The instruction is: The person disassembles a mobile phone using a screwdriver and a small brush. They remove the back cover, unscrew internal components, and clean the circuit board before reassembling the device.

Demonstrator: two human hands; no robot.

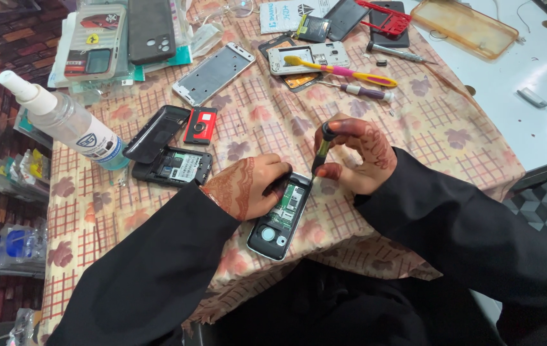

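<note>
Head view, both hands over a checked cloth (350, 109) with leaf print. Left hand (248, 186) lies on the open phone (281, 214), fingers curled over its upper left edge and pressing it down; thumb side tucked against the case. The phone lies at the near edge of the cloth, back cover off, green board exposed, round camera parts at its near end, body tilted with the far end toward the right hand. Right hand (353, 154) pinches a small screwdriver (321, 148) between thumb and fingertips, fingers closed round the handle, black cap uppermost. Shaft points down to the phone's top right corner; the tip is hidden by the fingers, so contact with a screw is probable, not confirmed. Left of the hands: second black phone (172, 166), opened, with a loose black cover (156, 132) leaning on it and a small red part (200, 125) just beside. Clear spray bottle (68, 122) lies on its side at the cloth's left edge. Farther back: silver frame (214, 72), yellow toothbrush (341, 70) across another opened phone, a purple-handled tool (366, 91) near it, red plastic frame (386, 20), amber clear case (464, 27) on the white table (543, 128). Phone cases in packets stacked top left.
</note>
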